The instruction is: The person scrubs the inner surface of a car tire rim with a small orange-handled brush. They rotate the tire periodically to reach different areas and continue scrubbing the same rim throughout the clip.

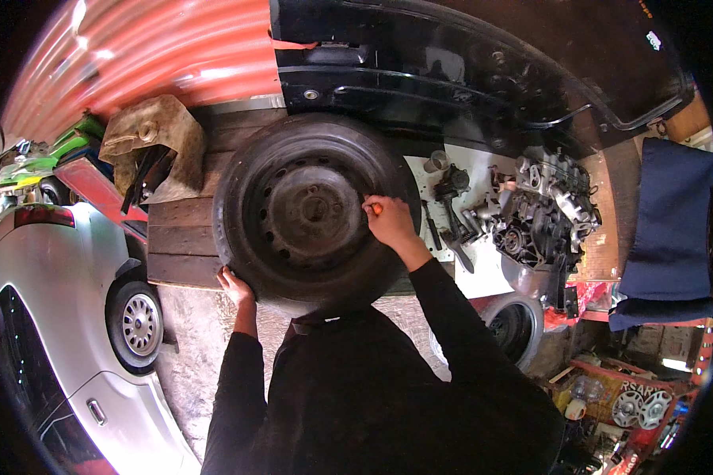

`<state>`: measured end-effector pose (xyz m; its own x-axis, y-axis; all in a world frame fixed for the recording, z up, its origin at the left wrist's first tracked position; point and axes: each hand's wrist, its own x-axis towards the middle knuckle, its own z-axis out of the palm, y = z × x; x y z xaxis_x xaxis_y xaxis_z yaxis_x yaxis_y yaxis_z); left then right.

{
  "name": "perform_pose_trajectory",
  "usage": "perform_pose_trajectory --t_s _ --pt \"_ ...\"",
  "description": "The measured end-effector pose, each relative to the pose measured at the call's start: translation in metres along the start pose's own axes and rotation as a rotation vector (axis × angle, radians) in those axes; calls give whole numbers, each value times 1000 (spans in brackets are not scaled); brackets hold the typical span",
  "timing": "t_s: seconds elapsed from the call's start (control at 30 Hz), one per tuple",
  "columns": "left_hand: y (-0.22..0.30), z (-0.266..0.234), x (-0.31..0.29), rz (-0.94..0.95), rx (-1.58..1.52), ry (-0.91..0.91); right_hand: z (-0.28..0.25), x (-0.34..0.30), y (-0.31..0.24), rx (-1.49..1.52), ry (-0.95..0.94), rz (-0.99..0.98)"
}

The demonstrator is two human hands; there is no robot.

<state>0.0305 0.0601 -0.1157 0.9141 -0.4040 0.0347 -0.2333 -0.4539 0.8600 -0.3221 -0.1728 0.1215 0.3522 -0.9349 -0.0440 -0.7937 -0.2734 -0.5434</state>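
A black tyre [249, 261] on a dusty steel rim [313, 202] lies flat on a wooden bench in front of me. At its lower left edge, my left hand [239, 291] grips the tyre, with the fingers against the sidewall. My right hand [392, 222] is closed around a small tool with an orange handle [377, 208], over the right side of the wheel where rim and tyre meet. The working end of the tool is hidden, so I cannot tell its exact kind.
Right of the wheel, an engine [543, 222] and loose engine parts [451, 190] sit on a white board [483, 265]. A black car panel [451, 71] stands behind. A stained canister [154, 142] is at the bench's left, a silver car [79, 293] farther left. Another wheel [519, 328] stands below.
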Motion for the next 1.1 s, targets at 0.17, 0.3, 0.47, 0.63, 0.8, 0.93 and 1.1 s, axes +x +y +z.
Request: perform_pose_trajectory --t_s 0.17,0.3,0.47,0.63,0.8,0.93,1.1 --pt "11 -7 -7 65 145 -50 -28 20 -10 16 146 -45" --pt "23 -2 -5 -96 -17 -52 -11 26 -2 -99 46 -105" --pt "10 -10 -7 101 234 -28 -30 42 -9 273 -105 -90" --pt "19 -3 -9 114 237 -37 -11 33 -11 -75 59 -72" --pt "18 -6 -4 -155 -137 10 -26 55 -19 108 -74 -36" --pt "23 -1 -8 -136 -85 -15 -29 89 -3 -41 -1 -131" --pt "35 -3 -8 -84 28 -60 -16 126 -7 -53 -214 -50"
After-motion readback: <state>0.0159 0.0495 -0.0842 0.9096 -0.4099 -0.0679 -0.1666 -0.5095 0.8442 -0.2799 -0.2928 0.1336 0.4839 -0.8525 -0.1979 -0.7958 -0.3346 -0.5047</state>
